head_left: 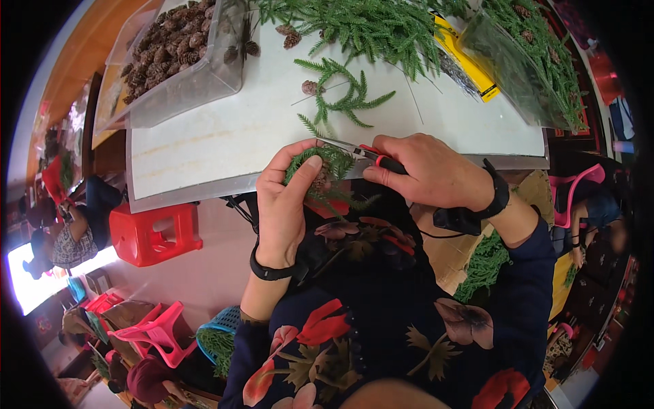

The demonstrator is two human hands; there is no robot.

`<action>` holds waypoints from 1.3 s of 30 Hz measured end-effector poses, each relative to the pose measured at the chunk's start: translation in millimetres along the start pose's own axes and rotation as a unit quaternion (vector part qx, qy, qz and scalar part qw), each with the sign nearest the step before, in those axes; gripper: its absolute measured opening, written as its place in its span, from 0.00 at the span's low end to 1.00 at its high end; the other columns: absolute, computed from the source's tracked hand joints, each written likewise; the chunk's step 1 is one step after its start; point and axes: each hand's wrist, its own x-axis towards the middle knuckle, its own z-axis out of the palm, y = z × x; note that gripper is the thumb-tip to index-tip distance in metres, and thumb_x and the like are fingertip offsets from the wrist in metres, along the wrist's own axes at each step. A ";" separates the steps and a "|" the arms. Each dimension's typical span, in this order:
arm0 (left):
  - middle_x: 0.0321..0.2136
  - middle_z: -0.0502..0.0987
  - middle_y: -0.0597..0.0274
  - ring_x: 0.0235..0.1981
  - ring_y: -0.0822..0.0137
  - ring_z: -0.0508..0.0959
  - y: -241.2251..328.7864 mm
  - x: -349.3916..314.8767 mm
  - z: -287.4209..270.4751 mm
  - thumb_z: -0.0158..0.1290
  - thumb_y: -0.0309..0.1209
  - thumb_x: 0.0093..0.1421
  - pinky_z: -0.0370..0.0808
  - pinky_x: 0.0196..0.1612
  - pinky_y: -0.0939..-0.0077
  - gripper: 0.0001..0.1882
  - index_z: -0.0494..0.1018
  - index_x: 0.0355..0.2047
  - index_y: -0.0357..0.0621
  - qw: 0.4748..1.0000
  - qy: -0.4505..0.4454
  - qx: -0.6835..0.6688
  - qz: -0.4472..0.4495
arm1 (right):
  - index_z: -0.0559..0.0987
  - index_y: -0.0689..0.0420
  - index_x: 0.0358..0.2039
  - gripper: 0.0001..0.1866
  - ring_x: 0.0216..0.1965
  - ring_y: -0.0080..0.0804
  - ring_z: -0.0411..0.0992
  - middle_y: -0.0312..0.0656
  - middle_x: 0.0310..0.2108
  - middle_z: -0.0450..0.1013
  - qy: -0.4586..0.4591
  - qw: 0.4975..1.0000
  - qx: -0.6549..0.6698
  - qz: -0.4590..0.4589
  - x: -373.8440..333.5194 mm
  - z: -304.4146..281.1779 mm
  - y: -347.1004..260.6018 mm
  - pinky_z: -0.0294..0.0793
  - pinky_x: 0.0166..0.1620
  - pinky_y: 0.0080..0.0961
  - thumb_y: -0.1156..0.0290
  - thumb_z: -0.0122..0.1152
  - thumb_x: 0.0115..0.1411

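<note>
My left hand (281,204) pinches a small bunch of artificial pine sprigs (338,160) with a pine cone (321,181) set among them, above the table's near edge. My right hand (436,170) is closed round the red and black handles of long-nosed pliers (387,162). Their jaws reach left to the top of the sprigs, beside my left fingertips; whether they grip a wire there is too small to tell. Just beyond, a curled pine sprig (354,102) lies on the white tabletop (197,146), with a wired pine cone (310,88) next to it.
At the far left stands a clear plastic bin (228,71) of pine cones. A heap of green sprigs (368,31), a yellow packet (470,61) and a clear bag (507,75) of greenery lie farther back. A red stool (155,234) stands left; a cardboard box (453,255) is lower right. Other people sit nearby.
</note>
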 end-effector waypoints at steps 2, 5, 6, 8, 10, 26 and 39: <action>0.31 0.78 0.65 0.27 0.80 0.75 0.0 0.5 -0.4 0.52 0.22 0.62 0.74 0.31 0.86 0.11 0.73 0.45 0.36 1.000 -0.003 -0.006 -0.003 | 0.72 0.63 0.37 0.20 0.28 0.50 0.73 0.52 0.24 0.73 0.030 0.999 -0.024 -0.026 -1.0 6.0 5.3 0.69 0.31 0.38 0.56 0.57 0.62; 0.31 0.78 0.65 0.27 0.79 0.76 -0.8 1.2 -1.9 0.52 0.22 0.61 0.74 0.31 0.85 0.11 0.73 0.45 0.35 1.000 -0.009 -0.018 -0.010 | 0.71 0.63 0.36 0.19 0.26 0.50 0.74 0.52 0.23 0.72 0.088 0.990 -0.072 -0.078 -1.7 12.3 11.1 0.68 0.30 0.40 0.57 0.57 0.62; 0.31 0.78 0.65 0.26 0.79 0.75 -1.2 1.4 -2.6 0.52 0.22 0.61 0.74 0.30 0.85 0.11 0.73 0.45 0.35 1.000 -0.013 -0.022 -0.012 | 0.71 0.63 0.36 0.19 0.26 0.50 0.74 0.52 0.23 0.73 0.091 0.990 -0.074 -0.077 -2.0 12.8 11.2 0.69 0.30 0.40 0.57 0.58 0.62; 0.31 0.78 0.64 0.26 0.79 0.75 -1.8 1.7 -3.9 0.51 0.22 0.61 0.73 0.30 0.86 0.11 0.73 0.45 0.36 0.999 -0.022 -0.029 -0.016 | 0.71 0.63 0.37 0.19 0.26 0.51 0.74 0.52 0.23 0.73 0.095 0.990 -0.079 -0.073 -2.5 13.5 11.4 0.69 0.30 0.38 0.58 0.58 0.61; 0.31 0.78 0.64 0.25 0.79 0.75 1.0 0.9 -4.5 0.51 0.22 0.61 0.73 0.30 0.85 0.11 0.73 0.45 0.36 0.999 -0.023 -0.035 -0.021 | 0.71 0.63 0.37 0.19 0.26 0.50 0.74 0.52 0.24 0.73 0.061 0.995 -0.042 -0.061 -1.8 8.6 8.9 0.70 0.30 0.37 0.58 0.58 0.62; 0.31 0.78 0.64 0.25 0.79 0.74 3.1 -2.0 -2.2 0.51 0.21 0.61 0.72 0.29 0.85 0.11 0.73 0.44 0.35 0.998 -0.034 -0.047 -0.031 | 0.72 0.63 0.39 0.18 0.25 0.43 0.72 0.48 0.29 0.74 -0.012 0.991 0.112 -0.073 -1.6 10.4 13.9 0.71 0.30 0.33 0.59 0.57 0.63; 0.33 0.78 0.62 0.25 0.74 0.76 -2.9 9.1 -8.6 0.51 0.23 0.61 0.76 0.31 0.81 0.12 0.72 0.46 0.34 0.981 -0.065 -0.108 -0.148 | 0.68 0.53 0.34 0.08 0.20 0.30 0.63 0.37 0.24 0.61 0.304 0.718 -0.625 -0.036 0.2 25.7 1.6 0.66 0.23 0.26 0.66 0.56 0.57</action>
